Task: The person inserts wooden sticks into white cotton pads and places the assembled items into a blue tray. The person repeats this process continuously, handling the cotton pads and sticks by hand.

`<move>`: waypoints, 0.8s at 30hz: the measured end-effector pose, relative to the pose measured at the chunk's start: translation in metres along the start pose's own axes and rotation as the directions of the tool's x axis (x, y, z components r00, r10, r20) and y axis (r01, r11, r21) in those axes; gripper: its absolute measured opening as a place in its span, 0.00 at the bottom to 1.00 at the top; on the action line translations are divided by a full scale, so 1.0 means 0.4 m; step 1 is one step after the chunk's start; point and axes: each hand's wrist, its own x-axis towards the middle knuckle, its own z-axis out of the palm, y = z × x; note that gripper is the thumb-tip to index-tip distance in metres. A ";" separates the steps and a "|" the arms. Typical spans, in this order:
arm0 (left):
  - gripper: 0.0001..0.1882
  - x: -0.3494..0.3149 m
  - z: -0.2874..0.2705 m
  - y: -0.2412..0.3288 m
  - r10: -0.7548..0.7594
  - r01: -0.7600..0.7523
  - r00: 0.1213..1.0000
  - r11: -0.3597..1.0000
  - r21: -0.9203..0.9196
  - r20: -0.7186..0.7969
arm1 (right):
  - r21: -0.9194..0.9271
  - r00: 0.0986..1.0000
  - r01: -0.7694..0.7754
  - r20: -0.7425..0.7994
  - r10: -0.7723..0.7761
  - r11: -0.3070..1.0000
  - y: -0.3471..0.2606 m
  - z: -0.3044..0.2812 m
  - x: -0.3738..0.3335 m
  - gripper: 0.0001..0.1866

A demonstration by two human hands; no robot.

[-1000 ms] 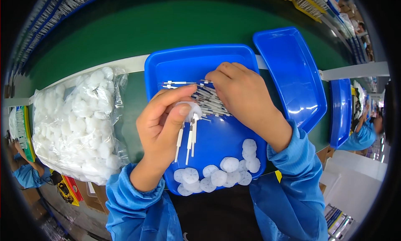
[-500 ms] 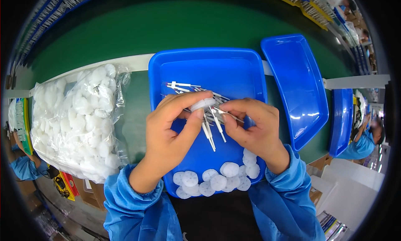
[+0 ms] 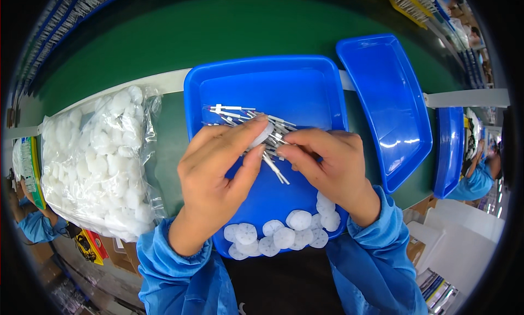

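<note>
My left hand pinches a white round disc between thumb and fingers, tilted on edge over the blue tray. My right hand is closed beside it, thumb and forefinger gripping a thin white-and-grey stick close to the disc; the fingers partly cover it. Beneath and beyond both hands lies a loose pile of similar sticks. Several white translucent discs with small marks are spread and overlapped along the tray's near edge.
At left, a clear plastic bag bulges with white discs. A second blue tray stands at right, with another blue tray past it. The green table extends behind. A person in a blue sleeve sits far right.
The right fingertips have moved left, nearer the disc. The disc has tilted more on edge, and my left hand has shifted slightly left. The view has shifted a little.
</note>
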 end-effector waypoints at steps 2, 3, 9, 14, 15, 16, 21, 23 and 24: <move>0.23 0.001 0.005 -0.002 0.059 -0.059 0.998 0.997 0.040 0.019 | -0.093 0.999 0.049 -0.008 -0.050 0.994 0.006 0.000 0.006 0.08; 0.22 0.003 0.006 -0.001 0.087 -0.088 0.996 0.994 0.065 0.021 | -0.134 0.995 0.085 -0.030 -0.090 0.987 0.011 0.004 0.010 0.09; 0.20 -0.007 0.011 0.007 0.085 -0.089 0.996 0.988 0.130 0.035 | -0.292 0.975 0.184 -0.070 -0.213 0.939 0.012 0.012 0.012 0.09; 0.20 -0.013 0.009 0.021 -0.033 0.029 0.999 0.996 0.085 0.043 | -0.283 0.944 0.290 -0.072 -0.322 0.914 0.024 0.020 0.020 0.09; 0.21 -0.015 0.009 0.023 -0.046 0.042 0.998 0.996 0.077 0.043 | -0.275 0.942 0.297 -0.074 -0.328 0.914 0.024 0.021 0.021 0.09; 0.21 -0.017 0.010 0.025 -0.059 0.056 0.997 0.996 0.070 0.044 | -0.267 0.940 0.303 -0.075 -0.334 0.915 0.025 0.022 0.021 0.09; 0.24 -0.017 0.007 0.023 -0.159 0.163 0.986 0.981 -0.102 0.052 | -0.248 0.961 0.247 -0.062 -0.270 0.937 0.010 0.009 0.021 0.11; 0.25 -0.008 0.016 0.012 -0.193 0.197 0.980 0.952 -0.234 0.041 | -0.216 0.965 0.227 -0.081 -0.249 0.950 0.009 0.002 0.023 0.13; 0.26 -0.005 0.016 0.008 -0.194 0.199 0.980 0.944 -0.263 0.047 | -0.180 0.966 0.225 -0.084 -0.243 0.958 0.012 -0.003 0.025 0.14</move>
